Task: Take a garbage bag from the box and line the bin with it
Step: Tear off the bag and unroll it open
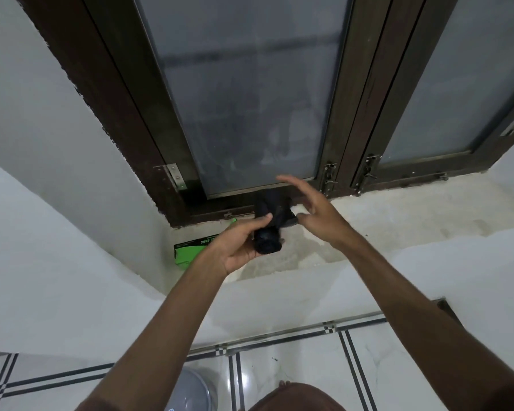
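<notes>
My left hand (pixel 241 247) grips a black roll of garbage bags (pixel 268 240) above the window sill. A loose length of black bag (pixel 275 207) runs up from the roll toward the window. My right hand (pixel 312 212) is beside that loose end, thumb touching its right edge, the fingers spread and raised. The green garbage bag box (pixel 190 250) lies flat on the sill's left corner, partly hidden by my left hand. A grey round shape, perhaps the bin (pixel 190 393), shows on the floor at the bottom edge.
The concrete window sill (pixel 383 221) spans the middle, below a dark-framed frosted window (pixel 244 93) with metal latches (pixel 330 178). White walls flank the sill. Below is a white tiled floor (pixel 294 369) with black lines.
</notes>
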Tool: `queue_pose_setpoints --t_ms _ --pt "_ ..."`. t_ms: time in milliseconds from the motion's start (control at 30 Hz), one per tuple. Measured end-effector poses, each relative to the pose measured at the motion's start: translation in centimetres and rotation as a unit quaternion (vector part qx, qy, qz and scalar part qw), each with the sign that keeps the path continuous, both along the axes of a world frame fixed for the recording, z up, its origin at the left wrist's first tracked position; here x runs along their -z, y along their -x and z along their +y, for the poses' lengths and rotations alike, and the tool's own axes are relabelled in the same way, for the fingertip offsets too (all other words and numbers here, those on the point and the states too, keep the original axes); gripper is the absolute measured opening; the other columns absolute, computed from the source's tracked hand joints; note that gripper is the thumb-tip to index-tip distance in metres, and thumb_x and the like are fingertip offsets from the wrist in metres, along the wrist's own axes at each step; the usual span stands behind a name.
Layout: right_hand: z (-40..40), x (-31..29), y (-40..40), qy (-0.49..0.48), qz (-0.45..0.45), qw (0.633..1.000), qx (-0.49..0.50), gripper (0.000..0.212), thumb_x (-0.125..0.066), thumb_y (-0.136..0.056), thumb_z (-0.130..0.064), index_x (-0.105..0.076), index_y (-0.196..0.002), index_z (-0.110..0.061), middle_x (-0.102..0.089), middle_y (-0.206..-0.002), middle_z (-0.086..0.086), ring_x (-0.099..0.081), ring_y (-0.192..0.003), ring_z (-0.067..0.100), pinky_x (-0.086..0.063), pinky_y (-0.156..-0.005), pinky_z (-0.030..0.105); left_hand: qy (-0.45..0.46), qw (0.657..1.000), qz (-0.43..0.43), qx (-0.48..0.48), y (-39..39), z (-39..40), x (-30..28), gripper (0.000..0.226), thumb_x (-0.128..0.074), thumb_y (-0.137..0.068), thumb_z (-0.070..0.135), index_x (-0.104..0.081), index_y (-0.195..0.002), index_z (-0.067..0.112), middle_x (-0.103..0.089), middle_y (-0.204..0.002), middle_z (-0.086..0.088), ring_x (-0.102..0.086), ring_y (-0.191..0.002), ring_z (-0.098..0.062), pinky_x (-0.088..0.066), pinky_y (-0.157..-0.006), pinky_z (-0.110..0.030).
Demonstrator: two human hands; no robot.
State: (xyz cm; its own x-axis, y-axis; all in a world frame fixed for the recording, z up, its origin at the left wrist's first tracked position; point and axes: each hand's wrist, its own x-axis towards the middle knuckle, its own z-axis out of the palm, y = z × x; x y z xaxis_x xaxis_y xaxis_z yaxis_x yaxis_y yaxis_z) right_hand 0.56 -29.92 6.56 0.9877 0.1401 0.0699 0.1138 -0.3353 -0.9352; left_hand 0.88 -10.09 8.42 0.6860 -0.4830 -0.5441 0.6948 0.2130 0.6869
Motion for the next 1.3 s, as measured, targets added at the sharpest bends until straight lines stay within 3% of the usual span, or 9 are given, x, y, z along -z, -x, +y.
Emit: queue_pose_setpoints --t_ms 100,167,333,433,600,800,1033,1233,1300 --pt "0.7 0.3 0.5 -0.202 0.196 0.955 0.09 0.039 -0.06 -0.096 -0.024 -0.055 -0.135 -0.023 -0.064 -0.13 0.005 -0.059 -0.124 0.024 -0.05 -0.092 0.035 -0.061 0.997 -0.043 -0.009 -0.3 0.3 0.9 0.052 -0.076 -0.077 0.009 -0.061 -0.125 0.002 -0.068 -0.12 -0.017 -0.066 -0.107 -0.03 -0.06 -0.081 -0.041" --pt "1.3 0.6 0.8 -0.241 0.268 0.93 0.063 0.041 -0.06 -0.095 -0.045 -0.065 -0.123 -0.015 -0.074 -0.105 0.005 -0.07 -0.102 0.022 -0.055 -0.083 0.037 -0.115 0.99 -0.082 -0.011 -0.5 0.3 1.3 0.061 -0.082 -0.073 0.01 -0.058 -0.129 0.006 -0.07 -0.12 -0.015 -0.067 -0.108 -0.031 -0.058 -0.077 -0.038" --pt "2.3 0.8 0.3 -0.236 0.217 0.944 0.077 0.011 -0.069 -0.092 -0.019 -0.069 -0.098 -0.01 -0.074 -0.09 0.007 -0.068 -0.084 0.019 -0.055 -0.07 0.025 -0.152 0.981 -0.121 -0.004 -0.4 0.0 1.5 0.084 -0.09 -0.059 0.035 -0.052 -0.132 0.014 -0.069 -0.118 -0.011 -0.069 -0.106 -0.027 -0.06 -0.079 -0.043" --pt "2.0 0.0 0.1 -0.272 0.219 0.931 0.106 0.008 -0.064 -0.095 -0.018 -0.065 -0.103 -0.016 -0.074 -0.098 0.007 -0.069 -0.091 0.02 -0.055 -0.075 0.031 -0.069 0.996 -0.033 -0.037 0.0 -0.2 0.8 0.043 -0.062 -0.09 0.037 -0.058 -0.126 0.013 -0.068 -0.112 -0.01 -0.063 -0.106 -0.027 -0.05 -0.098 -0.047" --pt "1.2 -0.6 0.2 -0.295 0.203 0.922 0.148 0.004 -0.058 -0.098 -0.016 -0.06 -0.101 -0.018 -0.071 -0.099 0.006 -0.067 -0.091 0.018 -0.056 -0.07 0.029 0.031 0.994 0.04 -0.095 0.2 -1.0 1.2 0.035 -0.068 -0.088 0.026 -0.065 -0.119 0.008 -0.069 -0.108 -0.014 -0.064 -0.095 -0.025 -0.056 -0.09 -0.052" --pt "-1.5 -0.6 0.6 -0.304 0.14 0.929 0.16 0.017 -0.061 -0.094 0.0 -0.061 -0.099 -0.016 -0.071 -0.095 0.001 -0.069 -0.08 0.017 -0.058 -0.063 0.028 0.028 0.995 0.016 -0.096 0.2 -2.7 1.1 0.019 -0.07 -0.087 0.015 -0.067 -0.104 0.009 -0.075 -0.096 -0.01 -0.072 -0.078 -0.018 -0.056 -0.062 -0.026" --pt "-4.5 -0.4 1.1 -0.304 0.122 0.927 0.184 0.038 -0.059 -0.092 0.004 -0.064 -0.125 -0.015 -0.068 -0.122 0.001 -0.068 -0.102 0.019 -0.059 -0.079 0.029 0.115 0.985 0.048 -0.122 -0.5 -3.1 1.2 0.042 -0.064 -0.086 0.018 -0.059 -0.125 0.004 -0.067 -0.12 -0.018 -0.066 -0.105 -0.033 -0.056 -0.09 -0.052" --pt "-7.1 -0.4 1.0 -0.27 0.125 0.932 0.206 0.035 -0.066 -0.092 -0.003 -0.065 -0.126 -0.013 -0.066 -0.13 0.007 -0.066 -0.115 0.024 -0.058 -0.09 0.031 0.035 0.996 -0.021 -0.074 -0.4 -2.5 1.4 0.064 -0.078 -0.07 0.015 -0.054 -0.129 0.007 -0.07 -0.106 -0.011 -0.069 -0.084 -0.02 -0.055 -0.063 -0.03" --pt "-7.7 -0.1 1.0 -0.254 0.133 0.935 0.21 0.034 -0.067 -0.091 -0.003 -0.066 -0.123 -0.017 -0.065 -0.129 0.008 -0.065 -0.116 0.025 -0.058 -0.092 0.033 0.047 0.994 -0.011 -0.096 -0.6 -2.5 1.6 0.051 -0.076 -0.077 0.017 -0.058 -0.124 0.009 -0.069 -0.11 -0.012 -0.067 -0.09 -0.022 -0.057 -0.077 -0.034"
